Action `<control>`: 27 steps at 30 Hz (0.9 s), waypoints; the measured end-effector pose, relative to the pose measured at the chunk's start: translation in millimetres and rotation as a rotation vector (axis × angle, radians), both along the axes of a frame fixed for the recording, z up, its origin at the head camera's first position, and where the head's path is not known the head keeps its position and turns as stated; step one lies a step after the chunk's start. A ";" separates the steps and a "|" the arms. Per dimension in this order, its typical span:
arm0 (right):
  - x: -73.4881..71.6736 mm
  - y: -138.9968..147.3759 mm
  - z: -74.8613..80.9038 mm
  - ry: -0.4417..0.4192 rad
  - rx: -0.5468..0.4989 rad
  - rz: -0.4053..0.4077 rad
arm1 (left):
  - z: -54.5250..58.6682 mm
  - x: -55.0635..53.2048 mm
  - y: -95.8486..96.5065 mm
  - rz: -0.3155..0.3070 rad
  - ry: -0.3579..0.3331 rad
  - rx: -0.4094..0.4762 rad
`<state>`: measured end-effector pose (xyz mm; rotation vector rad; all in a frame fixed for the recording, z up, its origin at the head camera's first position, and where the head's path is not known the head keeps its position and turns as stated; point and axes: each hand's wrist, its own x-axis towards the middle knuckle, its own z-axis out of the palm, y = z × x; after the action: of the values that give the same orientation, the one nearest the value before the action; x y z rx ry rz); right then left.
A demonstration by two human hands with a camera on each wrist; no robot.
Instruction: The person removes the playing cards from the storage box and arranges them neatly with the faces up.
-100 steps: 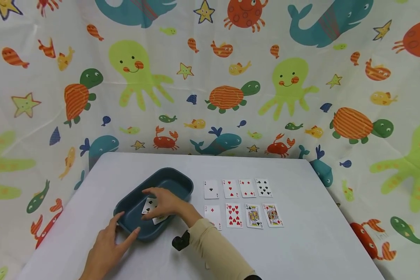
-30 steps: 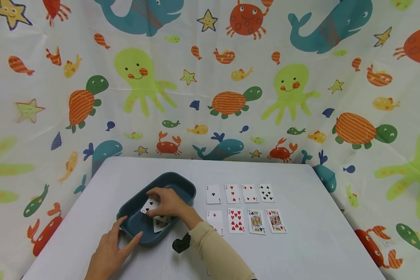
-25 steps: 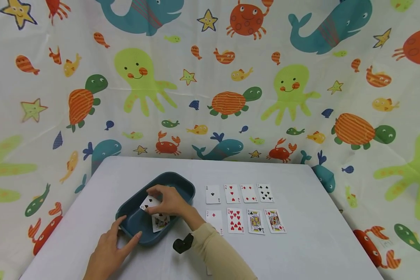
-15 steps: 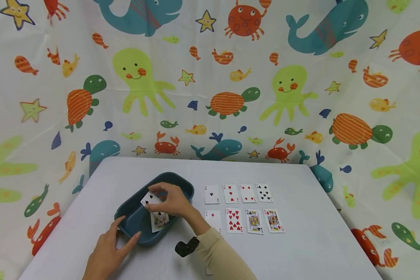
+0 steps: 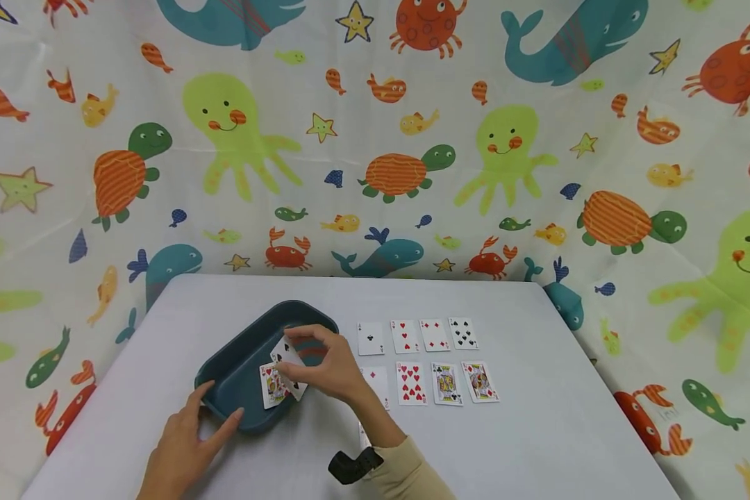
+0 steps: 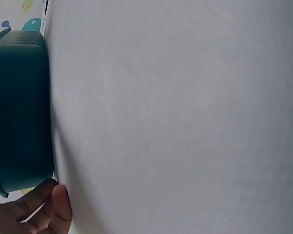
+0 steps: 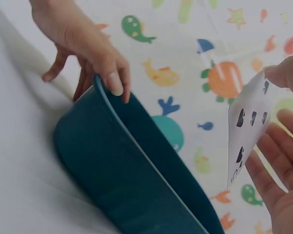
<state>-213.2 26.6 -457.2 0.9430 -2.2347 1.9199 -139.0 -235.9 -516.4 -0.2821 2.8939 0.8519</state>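
Observation:
A dark teal plastic bin [image 5: 234, 378] stands slanted on the white table. My left hand [image 5: 184, 437] holds its near left corner; in the right wrist view its thumb [image 7: 115, 84] hooks over the rim. Over the bin's right side, my right hand [image 5: 331, 361] pinches a playing card [image 5: 285, 352] between thumb and fingers. The right wrist view shows this card as the five of spades, tilted and above the rim. A face card [image 5: 271, 389] lies face up inside the bin, partly covered by the held card in the head view.
Right of the bin, several cards lie face up in two rows, among them the ten of hearts [image 5: 411, 383] and a red face card [image 5: 480, 382]. Another card [image 5: 364, 436] is mostly hidden by my right forearm. A patterned sea-animal curtain [image 5: 387, 125] hangs behind the table.
My right hand has picked up the five of spades from the bin, raising and shifting it rightward, so the face card beneath shows more. My left hand stays on the bin's corner.

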 end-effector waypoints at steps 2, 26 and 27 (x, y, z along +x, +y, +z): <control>6.0 7.6 -0.7 -0.014 -0.027 -0.028 | 0.4 -0.9 0.6 0.006 -0.009 -0.004; 78.9 99.7 -44.0 -0.078 -0.064 -0.472 | 3.6 -1.4 1.4 -0.004 -0.024 0.014; 81.8 102.8 -46.0 -0.062 -0.042 -0.504 | 3.3 -1.3 1.3 -0.005 -0.023 0.016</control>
<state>-131.4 129.4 -503.2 0.2717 -2.1768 1.7659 -140.3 -234.6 -513.0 -0.2807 2.8638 0.8642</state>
